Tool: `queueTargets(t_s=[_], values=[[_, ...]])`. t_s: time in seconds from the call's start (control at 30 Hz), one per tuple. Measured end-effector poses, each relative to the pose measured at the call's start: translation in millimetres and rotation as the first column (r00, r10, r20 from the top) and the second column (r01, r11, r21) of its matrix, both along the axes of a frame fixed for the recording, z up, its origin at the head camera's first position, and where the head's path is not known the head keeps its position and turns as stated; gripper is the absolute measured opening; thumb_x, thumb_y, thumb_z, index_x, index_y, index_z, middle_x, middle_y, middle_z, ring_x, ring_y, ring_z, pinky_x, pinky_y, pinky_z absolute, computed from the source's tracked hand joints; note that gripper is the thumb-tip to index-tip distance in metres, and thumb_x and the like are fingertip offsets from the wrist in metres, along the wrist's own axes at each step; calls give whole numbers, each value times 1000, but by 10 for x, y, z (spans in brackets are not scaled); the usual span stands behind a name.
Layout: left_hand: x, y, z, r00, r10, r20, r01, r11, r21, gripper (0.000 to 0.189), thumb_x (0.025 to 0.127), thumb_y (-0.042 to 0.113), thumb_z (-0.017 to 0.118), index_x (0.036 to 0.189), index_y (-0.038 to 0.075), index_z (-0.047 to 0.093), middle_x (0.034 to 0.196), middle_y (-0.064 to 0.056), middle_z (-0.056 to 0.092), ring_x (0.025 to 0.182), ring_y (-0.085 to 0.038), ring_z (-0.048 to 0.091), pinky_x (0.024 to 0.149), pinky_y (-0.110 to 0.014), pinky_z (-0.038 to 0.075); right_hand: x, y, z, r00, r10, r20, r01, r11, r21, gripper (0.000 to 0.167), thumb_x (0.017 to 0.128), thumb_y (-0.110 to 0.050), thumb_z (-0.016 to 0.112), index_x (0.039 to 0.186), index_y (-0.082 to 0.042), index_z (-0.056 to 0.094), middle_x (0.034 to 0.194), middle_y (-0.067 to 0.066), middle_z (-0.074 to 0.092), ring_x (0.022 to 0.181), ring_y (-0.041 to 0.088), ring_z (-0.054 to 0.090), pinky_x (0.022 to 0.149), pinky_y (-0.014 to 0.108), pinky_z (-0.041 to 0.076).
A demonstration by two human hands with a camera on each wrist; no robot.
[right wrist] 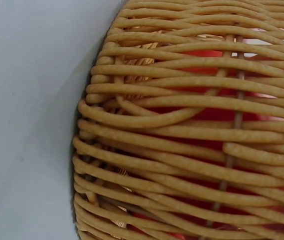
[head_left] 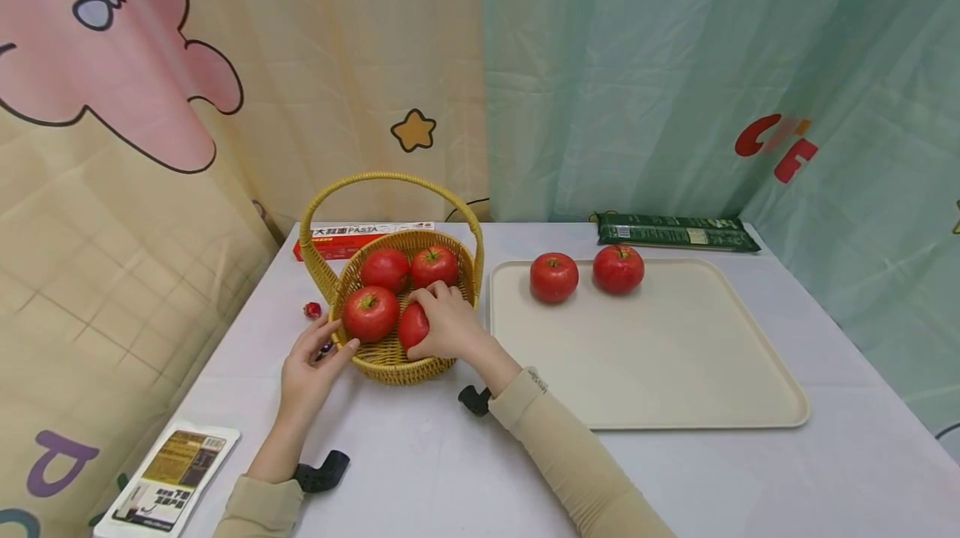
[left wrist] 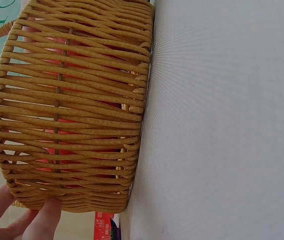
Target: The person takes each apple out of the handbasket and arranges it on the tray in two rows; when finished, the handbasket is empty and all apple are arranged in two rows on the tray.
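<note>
Left of centre, four apples (head_left: 371,314) crowd one basket (head_left: 397,373), and my right grip (head_left: 447,324) curls round the lower-right apple (head_left: 412,329)! My left grip (head_left: 311,364) touches its lower-left edge, fingers spread. Right of centre, two more apples (head_left: 553,279) line one tray's (head_left: 675,346) upper edge, open room below.

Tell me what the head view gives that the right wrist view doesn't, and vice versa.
Only the head view plainly shows the right hand gripping an apple in the wicker basket, the left hand at its rim, two apples on the beige tray, the green packet and the white pouch. Only the right wrist view gives a close-up of the woven strands, with red fruit glimpsed through the gaps. Both show the wicker basket, the red of apples inside it and the white tablecloth.
</note>
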State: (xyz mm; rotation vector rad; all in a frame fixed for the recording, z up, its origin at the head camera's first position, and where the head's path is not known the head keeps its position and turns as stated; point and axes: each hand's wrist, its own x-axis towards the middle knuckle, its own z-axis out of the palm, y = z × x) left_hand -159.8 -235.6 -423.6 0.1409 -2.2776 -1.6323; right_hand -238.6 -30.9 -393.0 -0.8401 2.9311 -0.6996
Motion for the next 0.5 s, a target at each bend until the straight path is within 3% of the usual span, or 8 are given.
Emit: queueTargets(t_s=[0.13, 0.27, 0.33, 0.5], values=[[-6, -1, -18, 1000, 8, -13, -8, 1000, -15, 46, 85, 14, 70, 125, -3, 56, 145, -11, 38, 126, -26, 42, 93, -23, 42, -5, 9, -3, 1000, 9, -3, -10, 999, -44, 67, 67, -40, 80, 124, -20, 52, 125, 5, 47, 112, 24, 42, 84, 38, 51], [-13, -3, -23, 1000, 14, -6, -14, 1000, -13, 46, 85, 16, 70, 126, -2, 56, 144, -7, 38, 125, -25, 43, 93, -22, 43, -36, 50, 8, 998, 10, 66, 4, 977, -215, 67, 67, -38, 79, 125, -20, 50, 121, 1, 53, 110, 21, 44, 79, 35, 52], [-13, -1, -18, 1000, 13, -4, -13, 1000, -13, 46, 86, 16, 70, 126, -2, 56, 145, -7, 38, 125, -25, 43, 93, -21, 43, -48, 91, 47, 993, 20, 117, 21, 941, -339, 68, 68, -35, 79, 126, -20, 49, 120, -1, 54, 109, 20, 45, 78, 35, 52], [-6, 5, -8, 1000, 10, -6, -10, 1000, -14, 46, 86, 15, 70, 126, -4, 56, 144, -11, 38, 126, -28, 42, 93, -21, 43, -29, 276, 267, 976, 95, 194, 37, 810, -585, 70, 70, -29, 78, 133, -24, 46, 130, -1, 46, 112, 21, 47, 85, 39, 52]])
